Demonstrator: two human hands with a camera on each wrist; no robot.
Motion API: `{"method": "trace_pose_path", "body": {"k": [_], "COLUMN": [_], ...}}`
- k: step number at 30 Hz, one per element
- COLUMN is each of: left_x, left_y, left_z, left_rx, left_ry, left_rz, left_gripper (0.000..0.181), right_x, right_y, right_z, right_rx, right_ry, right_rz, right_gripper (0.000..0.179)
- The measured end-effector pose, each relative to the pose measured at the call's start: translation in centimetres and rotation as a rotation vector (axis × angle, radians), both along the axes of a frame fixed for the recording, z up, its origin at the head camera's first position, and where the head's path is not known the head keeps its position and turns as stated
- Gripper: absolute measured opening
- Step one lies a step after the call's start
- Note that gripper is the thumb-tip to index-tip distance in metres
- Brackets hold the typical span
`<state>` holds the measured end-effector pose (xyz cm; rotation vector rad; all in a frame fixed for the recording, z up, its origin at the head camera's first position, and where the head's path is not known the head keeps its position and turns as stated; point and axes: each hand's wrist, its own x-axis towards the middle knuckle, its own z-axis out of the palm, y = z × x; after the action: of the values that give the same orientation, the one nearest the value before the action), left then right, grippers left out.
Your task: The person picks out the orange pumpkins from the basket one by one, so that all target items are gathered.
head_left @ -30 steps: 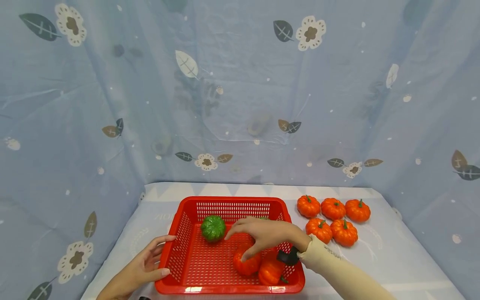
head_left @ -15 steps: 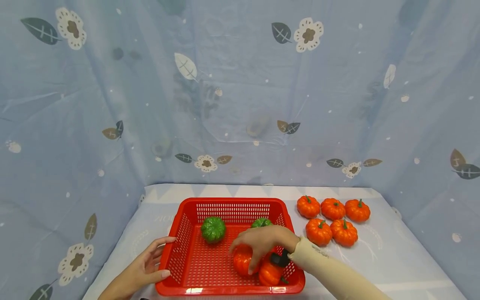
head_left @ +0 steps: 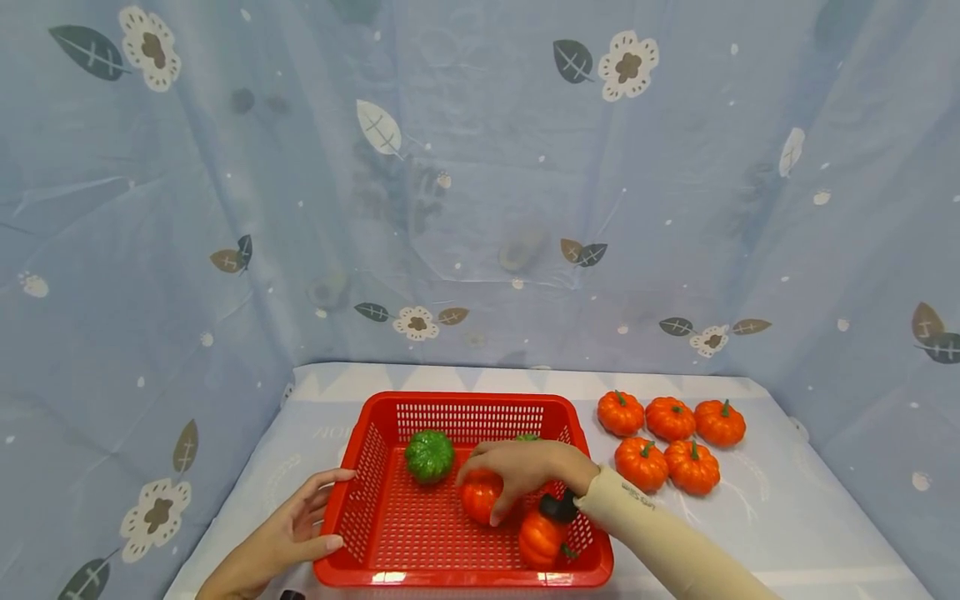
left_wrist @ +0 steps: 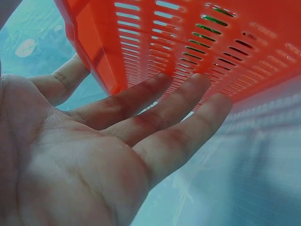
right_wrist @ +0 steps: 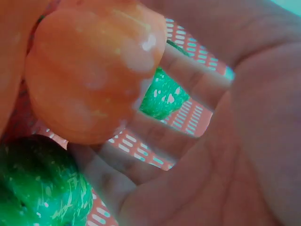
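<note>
Inside the red plastic basket (head_left: 420, 533), my right hand (head_left: 517, 471) curls its fingers and thumb round a small orange pumpkin (head_left: 480, 497). The right wrist view shows that pumpkin (right_wrist: 94, 70) close up against the fingers. Another orange pumpkin (head_left: 542, 542) lies in the near right corner. A green pumpkin (head_left: 430, 457) sits at the back left. Of a second green pumpkin (head_left: 527, 437), only the top shows behind my right hand. My left hand (head_left: 288, 533) rests at the basket's left side; in the left wrist view its fairly straight fingers (left_wrist: 178, 141) lie against the slotted wall.
Several orange pumpkins (head_left: 670, 418) stand in two rows on the white table (head_left: 757, 533) to the basket's right. A blue floral curtain (head_left: 480, 183) surrounds the table at the back and sides. A black wrist strap piece (head_left: 558, 508) is below my right wrist.
My right hand has come down onto the orange pumpkin and gripped it. The pumpkin has shifted slightly back and left, away from the other orange one. My left hand stays put.
</note>
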<state>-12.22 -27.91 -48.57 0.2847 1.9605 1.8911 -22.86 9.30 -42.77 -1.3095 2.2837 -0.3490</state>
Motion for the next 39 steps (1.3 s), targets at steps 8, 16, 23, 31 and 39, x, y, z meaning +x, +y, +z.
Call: {"method": "trace_pose_path", "body": {"k": [8, 16, 23, 31, 39], "left_x": [-0.1, -0.1, 0.2, 0.1, 0.0], "left_y": [0.0, -0.1, 0.0, 0.0, 0.0], "left_z": [0.1, -0.1, -0.1, -0.2, -0.3], "left_rx": [0.007, -0.005, -0.002, 0.001, -0.002], "left_ry": [0.01, 0.002, 0.004, 0.013, 0.026], "left_rz": [-0.014, 0.002, 0.0, 0.001, -0.008], "left_gripper": [0.073, 0.072, 0.073, 0.073, 0.07], "right_x": [-0.5, -0.8, -1.0, -1.0, -0.7], "right_y": [-0.3, -0.4, 0.2, 1.4, 2.3], "right_z": [0.0, -0.4, 0.1, 1.0, 1.2], "right_rx": [-0.005, -0.186, -0.211, -0.269, -0.387], "right_ry": [-0.038, -0.046, 0.017, 0.009, -0.071], "right_rz": [-0.012, -0.018, -0.031, -0.105, -0.182], "right_gripper": [0.056, 0.057, 0.069, 0.081, 0.072]}}
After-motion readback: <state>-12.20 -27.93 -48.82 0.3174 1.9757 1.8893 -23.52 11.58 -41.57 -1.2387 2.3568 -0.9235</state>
